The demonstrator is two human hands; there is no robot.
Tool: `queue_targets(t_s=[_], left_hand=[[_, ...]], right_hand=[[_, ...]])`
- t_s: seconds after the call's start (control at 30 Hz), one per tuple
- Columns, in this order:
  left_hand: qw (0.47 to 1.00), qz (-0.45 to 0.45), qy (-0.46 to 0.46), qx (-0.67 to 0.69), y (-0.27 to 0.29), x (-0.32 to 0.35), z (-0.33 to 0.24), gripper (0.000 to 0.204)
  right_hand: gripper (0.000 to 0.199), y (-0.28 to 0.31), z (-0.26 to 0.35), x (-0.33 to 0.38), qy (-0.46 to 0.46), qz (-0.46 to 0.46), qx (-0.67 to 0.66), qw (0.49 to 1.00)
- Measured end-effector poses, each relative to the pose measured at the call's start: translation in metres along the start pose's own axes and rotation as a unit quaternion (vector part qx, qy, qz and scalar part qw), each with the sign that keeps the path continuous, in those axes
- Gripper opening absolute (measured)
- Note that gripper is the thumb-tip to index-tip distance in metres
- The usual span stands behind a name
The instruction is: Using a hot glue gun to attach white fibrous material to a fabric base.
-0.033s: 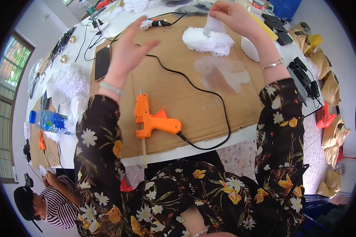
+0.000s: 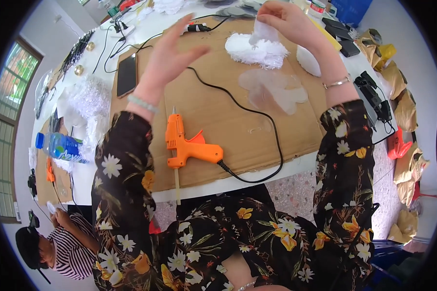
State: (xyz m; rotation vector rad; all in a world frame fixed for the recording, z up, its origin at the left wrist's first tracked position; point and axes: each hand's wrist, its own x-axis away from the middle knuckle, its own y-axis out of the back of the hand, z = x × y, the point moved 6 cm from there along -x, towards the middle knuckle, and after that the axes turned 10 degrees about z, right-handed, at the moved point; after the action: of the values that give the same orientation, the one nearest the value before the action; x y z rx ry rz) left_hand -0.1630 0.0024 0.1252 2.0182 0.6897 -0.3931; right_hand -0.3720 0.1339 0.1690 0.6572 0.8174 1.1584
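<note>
My left hand [image 2: 169,56] is raised over the far left of the cardboard, fingers apart and nothing in it. At the far right, my right hand [image 2: 289,23] pinches a thin translucent white petal-shaped piece [image 2: 264,34]. That piece hangs down against a white fringed bundle [image 2: 257,52]. Several sheer whitish petal pieces [image 2: 277,92] lie flat on the cardboard, nearer to me. An orange hot glue gun [image 2: 194,149] rests on its side near the front edge, a glue stick poking from its back. Behind my left hand lies a small black-handled tool [image 2: 197,27], partly hidden.
A black cable [image 2: 257,112] curves across the cardboard sheet [image 2: 238,157]. On the left are a phone [image 2: 127,75], white shredded material [image 2: 90,97] and a blue-capped bottle [image 2: 63,147]. Paper bags [image 2: 407,114] line the right wall. Another person [image 2: 68,242] sits at lower left.
My left hand has shifted a little to the right and now covers more of the black-handled tool. My right hand keeps its pinch, nearly still.
</note>
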Motion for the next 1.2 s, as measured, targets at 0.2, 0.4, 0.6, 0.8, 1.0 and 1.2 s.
queue_targets(t_s=[0.2, 0.4, 0.6, 0.8, 1.0, 1.2], left_hand=[[0.879, 0.199, -0.139, 0.411, -0.035, -0.031, -0.055, 0.079], [0.828, 0.232, 0.061, 0.506, -0.020, 0.034, -0.069, 0.056], [0.876, 0.154, 0.180, 0.420, 0.037, 0.114, -0.051, 0.040], [0.883, 0.080, 0.248, 0.391, 0.080, 0.174, -0.012, 0.035], [0.929, 0.129, 0.336, 0.083, 0.082, 0.236, 0.053, 0.028], [0.932, 0.158, 0.325, -0.014, 0.090, 0.239, 0.049, 0.033]], right_hand=[[0.017, -0.010, 0.073, 0.038, 0.111, 0.077, -0.028, 0.990], [0.017, -0.035, 0.112, 0.052, 0.146, 0.151, -0.112, 0.971], [0.020, -0.096, 0.142, 0.041, 0.088, 0.239, -0.241, 0.936], [0.037, -0.169, 0.163, 0.042, 0.060, 0.264, -0.413, 0.869], [0.056, -0.172, 0.127, 0.063, 0.125, 0.238, 0.077, 0.960], [0.057, -0.190, 0.137, 0.101, 0.202, 0.204, 0.120, 0.950]])
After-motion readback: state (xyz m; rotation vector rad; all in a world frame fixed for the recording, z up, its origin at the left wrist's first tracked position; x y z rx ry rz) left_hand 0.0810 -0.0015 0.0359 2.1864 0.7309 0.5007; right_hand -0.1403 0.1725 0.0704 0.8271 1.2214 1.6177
